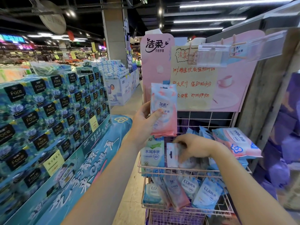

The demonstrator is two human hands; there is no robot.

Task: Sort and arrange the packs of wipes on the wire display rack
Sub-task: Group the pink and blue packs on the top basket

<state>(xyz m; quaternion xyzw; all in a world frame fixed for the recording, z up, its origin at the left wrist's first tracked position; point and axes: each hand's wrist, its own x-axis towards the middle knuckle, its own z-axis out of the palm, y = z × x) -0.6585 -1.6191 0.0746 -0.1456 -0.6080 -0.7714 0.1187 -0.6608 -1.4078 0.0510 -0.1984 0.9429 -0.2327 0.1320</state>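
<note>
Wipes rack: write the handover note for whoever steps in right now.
Left hand: holds a stack of pink-and-blue packs upright above the rack.
Right hand: in the upper basket, fingers on another pack of the same sort; grip unclear.
Done: a few matching packs gathered.
Left: the upper basket is mixed, with a green-and-blue pack at its left and a big pink pack at its right. Lower basket has EDI packs and pink ones jumbled.

Concrete pillar [114, 34], ceiling strip lights [209, 20] (lit)
</note>
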